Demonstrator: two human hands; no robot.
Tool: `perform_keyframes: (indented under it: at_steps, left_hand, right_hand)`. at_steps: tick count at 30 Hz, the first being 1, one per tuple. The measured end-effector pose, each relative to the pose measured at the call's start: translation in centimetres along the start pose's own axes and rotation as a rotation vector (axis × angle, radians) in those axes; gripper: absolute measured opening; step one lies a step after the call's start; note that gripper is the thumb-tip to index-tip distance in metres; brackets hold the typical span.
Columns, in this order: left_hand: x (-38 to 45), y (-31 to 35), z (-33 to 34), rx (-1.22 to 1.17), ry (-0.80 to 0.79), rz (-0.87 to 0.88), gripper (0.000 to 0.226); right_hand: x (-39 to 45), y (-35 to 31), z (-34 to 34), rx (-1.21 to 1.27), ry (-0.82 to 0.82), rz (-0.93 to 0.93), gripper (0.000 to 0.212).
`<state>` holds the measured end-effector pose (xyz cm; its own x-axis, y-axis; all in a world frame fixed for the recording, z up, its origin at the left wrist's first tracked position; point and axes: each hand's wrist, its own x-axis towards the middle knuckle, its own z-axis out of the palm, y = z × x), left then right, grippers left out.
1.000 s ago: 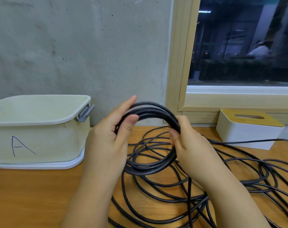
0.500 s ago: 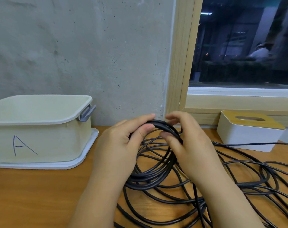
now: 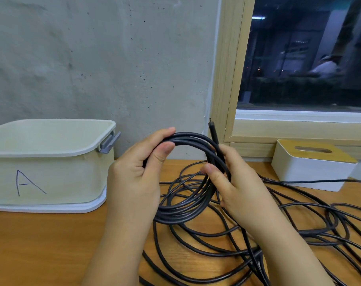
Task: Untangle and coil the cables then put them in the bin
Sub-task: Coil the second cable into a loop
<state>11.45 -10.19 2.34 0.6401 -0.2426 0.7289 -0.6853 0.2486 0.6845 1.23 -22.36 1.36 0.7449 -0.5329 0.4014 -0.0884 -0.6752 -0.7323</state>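
Since the earlier frames, both of my hands are lifting the coil (image 3: 188, 211) higher off the table (image 3: 41, 244), and a cable end with its plug (image 3: 213, 133) is now sticking up above my right fingers, where none was showing before. My left hand (image 3: 134, 180) is gripping the coil's left side, the fingers curled over the top strands and the thumb pressing up from beneath. My right hand (image 3: 237, 186) is pinching the coil's right side, thumb in front and fingers behind, with the plug end rising just above them. Below and to the right of the coil, the loose cable (image 3: 289, 219) is lying in tangled loops across the table, some strands running under my right forearm. To the left of the coil, the bin (image 3: 51, 172) marked with the letter A is sitting on its white lid, near my left hand but apart from it. To the right of the coil, a tissue box (image 3: 313, 164) is standing against the window frame (image 3: 229, 79).
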Motion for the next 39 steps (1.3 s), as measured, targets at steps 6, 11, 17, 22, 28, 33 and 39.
perform_keyframes:
  at_steps: [6,11,17,22,28,33,39]
  left_hand:
    - [0.1,-0.1,0.2,-0.041,0.028,-0.099,0.018]
    - [0.1,-0.4,0.2,-0.042,0.047,-0.147,0.016]
    - [0.1,-0.9,-0.1,0.032,0.004,-0.201,0.018]
    - [0.2,-1.1,-0.2,0.175,-0.108,-0.169,0.031]
    - [0.0,-1.5,-0.5,0.391,-0.307,-0.116,0.063]
    - [-0.3,-1.2,0.1,0.430,-0.462,-0.026,0.063]
    - [0.0,-1.9,-0.8,0.467,-0.469,-0.011,0.048]
  right_hand:
    - [-0.1,-0.4,-0.1,0.091,0.035,-0.100,0.024]
    - [-0.1,-0.4,-0.3,0.201,0.030,-0.165,0.043]
    - [-0.1,-0.3,-0.1,-0.110,-0.004,-0.161,0.054]
    - [0.0,0.1,-0.4,-0.139,0.021,-0.114,0.048]
    - [0.0,0.2,-0.7,-0.190,0.030,-0.102,0.046]
    - [-0.2,-0.9,-0.1,-0.403,-0.073,-0.169,0.049]
    - [0.0,-2.0,0.5,-0.483,-0.167,-0.238,0.047]
